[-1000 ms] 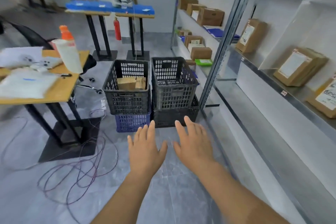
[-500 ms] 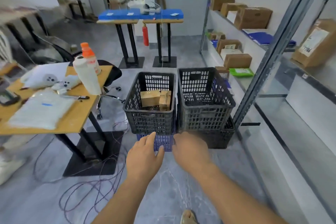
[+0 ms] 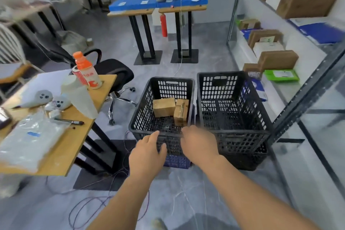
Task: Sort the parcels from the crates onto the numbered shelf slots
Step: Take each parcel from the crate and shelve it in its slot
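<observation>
Both hands now reach the near rim of the left black crate (image 3: 141,117), where half a second ago they were still short of it, over the floor. Left hand (image 3: 147,153) is palm down with fingers loosely extended, its fingertips at the crate's front wall and holding nothing. Right hand (image 3: 198,145) is also palm down, its fingers bent over the rim edge; whether they actually grip the rim cannot be told from this angle.

Inside that crate, against its far right corner, lie two brown cardboard parcels touching each other: a larger parcel (image 3: 164,107) on the left and a narrower parcel (image 3: 181,111) tilted on its right. This crate sits on a blue crate (image 3: 177,161).

Just beside it on the right stands a second black crate (image 3: 233,102), stacked on another black crate, with no parcel visible inside. The crates look larger and nearer than before, as the view has moved closer.

To the right runs a metal shelf unit (image 3: 306,95) holding brown boxes and a green packet (image 3: 281,75). To the left is a wooden desk (image 3: 71,147) with an orange-capped bottle (image 3: 86,70), a clear plastic bag and a pen. Loose cables lie on the grey floor.
</observation>
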Demonstrator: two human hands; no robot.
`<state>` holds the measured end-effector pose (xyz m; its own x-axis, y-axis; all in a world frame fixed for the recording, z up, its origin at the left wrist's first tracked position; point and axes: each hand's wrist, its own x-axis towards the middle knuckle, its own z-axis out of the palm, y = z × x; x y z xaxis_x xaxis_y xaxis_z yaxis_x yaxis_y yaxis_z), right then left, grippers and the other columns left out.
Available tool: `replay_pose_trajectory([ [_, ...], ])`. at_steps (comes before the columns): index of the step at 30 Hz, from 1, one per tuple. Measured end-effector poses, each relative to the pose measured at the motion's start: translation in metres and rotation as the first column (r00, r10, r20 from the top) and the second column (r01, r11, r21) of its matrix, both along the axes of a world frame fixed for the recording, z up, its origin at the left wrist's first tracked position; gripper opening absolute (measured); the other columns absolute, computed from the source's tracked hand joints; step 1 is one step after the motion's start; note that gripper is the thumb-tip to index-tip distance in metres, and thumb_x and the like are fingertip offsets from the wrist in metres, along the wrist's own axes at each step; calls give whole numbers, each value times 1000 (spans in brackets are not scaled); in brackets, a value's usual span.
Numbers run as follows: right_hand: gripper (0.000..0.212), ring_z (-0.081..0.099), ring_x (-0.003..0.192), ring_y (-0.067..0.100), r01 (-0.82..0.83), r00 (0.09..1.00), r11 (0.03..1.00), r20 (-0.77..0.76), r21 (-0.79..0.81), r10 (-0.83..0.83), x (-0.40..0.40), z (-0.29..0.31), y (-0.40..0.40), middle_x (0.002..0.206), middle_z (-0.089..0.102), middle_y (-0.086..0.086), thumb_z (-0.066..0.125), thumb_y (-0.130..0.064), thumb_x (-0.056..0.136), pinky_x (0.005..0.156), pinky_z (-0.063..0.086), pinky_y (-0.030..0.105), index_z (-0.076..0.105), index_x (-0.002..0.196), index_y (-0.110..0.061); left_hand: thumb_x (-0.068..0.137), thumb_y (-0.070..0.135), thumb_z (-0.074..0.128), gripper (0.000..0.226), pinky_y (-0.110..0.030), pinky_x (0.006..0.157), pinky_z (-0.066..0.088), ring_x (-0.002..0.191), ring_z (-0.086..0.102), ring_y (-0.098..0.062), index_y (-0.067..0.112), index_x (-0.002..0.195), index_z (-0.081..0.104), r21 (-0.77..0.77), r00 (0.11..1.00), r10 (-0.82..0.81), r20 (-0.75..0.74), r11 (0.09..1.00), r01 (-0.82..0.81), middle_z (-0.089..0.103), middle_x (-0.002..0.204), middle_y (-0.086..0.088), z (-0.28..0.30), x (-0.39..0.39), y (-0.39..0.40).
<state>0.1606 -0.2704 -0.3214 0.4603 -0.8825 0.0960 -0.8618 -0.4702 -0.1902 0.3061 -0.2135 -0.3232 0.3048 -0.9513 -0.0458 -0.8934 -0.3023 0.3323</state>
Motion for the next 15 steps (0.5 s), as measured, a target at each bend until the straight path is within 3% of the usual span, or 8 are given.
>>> replay_pose_trajectory([
  [3, 25, 60, 94, 23, -1, 1000, 1000, 0, -4, 1, 10, -7, -34, 108, 57, 2, 35, -30, 100, 64, 36, 32, 50, 115, -16, 97, 43, 40, 50, -34, 90, 46, 123, 46, -16, 28, 144, 33, -4, 1000, -19, -18, 1000, 19, 48, 138, 6, -7, 11, -35],
  [11, 32, 59, 98, 23, 120, 992, 986, -54, 113, -114, 57, -35, -145, 114, 57, 2, 37, -30, 99, 65, 38, 32, 48, 126, -18, 97, 43, 39, 52, -32, 90, 45, 127, 44, -14, 29, 146, 30, 42, 988, -126, -89, 991, 130, 43, 143, 7, -40, 60, -167],
  [15, 34, 59, 103, 22, 229, 973, 949, -90, 218, -214, 91, -60, -211, 118, 57, 1, 38, -30, 99, 72, 46, 32, 46, 130, -20, 98, 43, 39, 52, -32, 95, 44, 128, 43, -14, 29, 147, 27, 111, 974, -183, -134, 974, 198, 41, 144, 7, -60, 99, -247],
])
